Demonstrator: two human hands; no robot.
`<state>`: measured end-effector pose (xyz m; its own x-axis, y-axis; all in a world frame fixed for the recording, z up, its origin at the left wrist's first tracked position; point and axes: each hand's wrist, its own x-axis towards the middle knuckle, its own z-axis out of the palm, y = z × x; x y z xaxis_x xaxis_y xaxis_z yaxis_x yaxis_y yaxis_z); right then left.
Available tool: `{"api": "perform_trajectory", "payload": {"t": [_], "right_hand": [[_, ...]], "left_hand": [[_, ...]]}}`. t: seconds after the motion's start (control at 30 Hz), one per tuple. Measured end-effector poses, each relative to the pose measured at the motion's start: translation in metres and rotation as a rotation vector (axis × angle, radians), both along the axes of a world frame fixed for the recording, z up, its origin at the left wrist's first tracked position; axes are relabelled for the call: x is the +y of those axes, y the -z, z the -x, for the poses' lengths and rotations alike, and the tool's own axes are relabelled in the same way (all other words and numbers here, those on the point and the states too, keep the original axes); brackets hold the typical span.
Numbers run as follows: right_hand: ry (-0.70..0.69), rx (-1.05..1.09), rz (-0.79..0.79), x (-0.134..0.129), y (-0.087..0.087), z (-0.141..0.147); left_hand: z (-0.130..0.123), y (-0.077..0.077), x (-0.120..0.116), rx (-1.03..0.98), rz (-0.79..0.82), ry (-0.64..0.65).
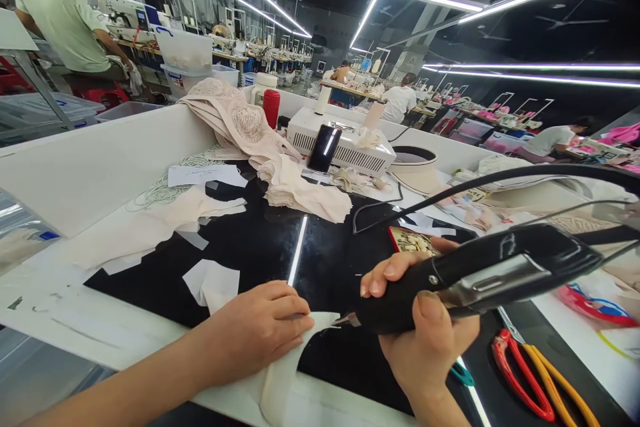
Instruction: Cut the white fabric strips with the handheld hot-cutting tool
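Note:
My left hand point(263, 327) presses its fingers together on a pale fabric piece point(281, 373) at the front edge of the black table top. My right hand point(430, 333) is wrapped round a black handheld tool point(480, 273) with a metal plate on its side and a cable at its rear. The tool's narrow metal tip is at the fabric's upper corner, just right of my left fingertips. Behind my left hand lies another pale piece point(213, 280). A stack of beige fabric point(305, 190) rests farther back, near a dark phone point(325, 147) leaning on a white box.
Scissors with red and orange handles point(523, 373) lie at the right. A red-rimmed tray of small parts point(413, 240) is behind the tool. The white vented box point(345, 140) stands at the back. A cable arches over the right side. Several people work at other tables.

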<state>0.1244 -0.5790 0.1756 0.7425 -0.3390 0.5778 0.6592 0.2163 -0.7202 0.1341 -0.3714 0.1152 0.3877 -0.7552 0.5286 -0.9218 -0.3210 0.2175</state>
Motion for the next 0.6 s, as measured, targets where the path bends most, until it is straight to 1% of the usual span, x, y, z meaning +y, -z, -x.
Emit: {"api": "perform_trajectory", "payload": {"t": [0.23, 0.4, 0.5, 0.6], "right_hand": [[0.009, -0.003, 0.034, 0.001, 0.002, -0.001], [0.033, -0.002, 0.042, 0.001, 0.003, 0.008], [0.048, 0.009, 0.063, 0.0, 0.004, 0.014], [0.066, 0.021, 0.081, 0.0, 0.004, 0.019]], "left_hand": [[0.0, 0.005, -0.001, -0.023, -0.014, -0.031], [0.016, 0.004, 0.0, -0.056, -0.094, -0.152], [0.027, 0.002, -0.001, -0.047, -0.146, -0.186], [0.03, 0.005, -0.003, -0.039, -0.132, -0.209]]}}
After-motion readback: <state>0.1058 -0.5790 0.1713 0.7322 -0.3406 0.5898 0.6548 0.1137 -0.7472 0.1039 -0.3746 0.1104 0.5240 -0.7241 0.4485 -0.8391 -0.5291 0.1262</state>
